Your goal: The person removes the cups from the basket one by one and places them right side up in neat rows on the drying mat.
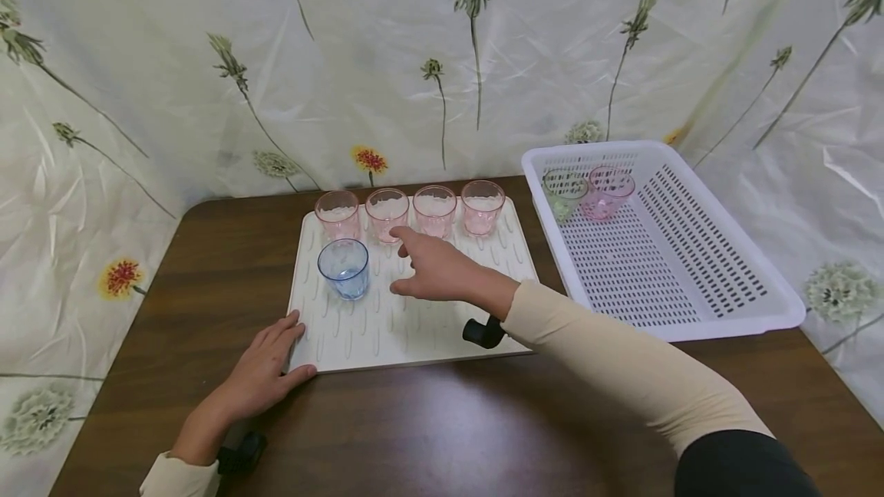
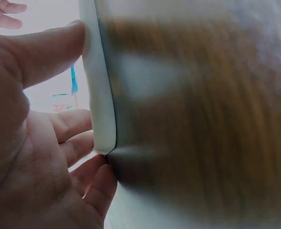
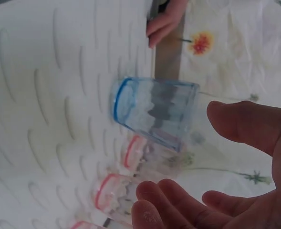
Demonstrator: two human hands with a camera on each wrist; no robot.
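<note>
Beyond the relaxed left hand [image 1: 261, 370], five pink or blue tumblers [image 1: 344, 271] are set on a ridged white mat [image 1: 421, 336]; right of the empty right hand [image 1: 442, 267], two tumblers [image 1: 608, 196] are left in a white basket [image 1: 642, 274].

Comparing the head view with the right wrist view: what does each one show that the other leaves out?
Only the head view: the white basket, with a green glass and a pink glass inside; also the cream sleeves and the full row of four pink glasses on the tray.

Only the right wrist view: the palm side of the right hand, close to the blue glass.

Both: the blue glass, some row glasses, the tray, part of the left hand and the flowered backdrop.
</note>
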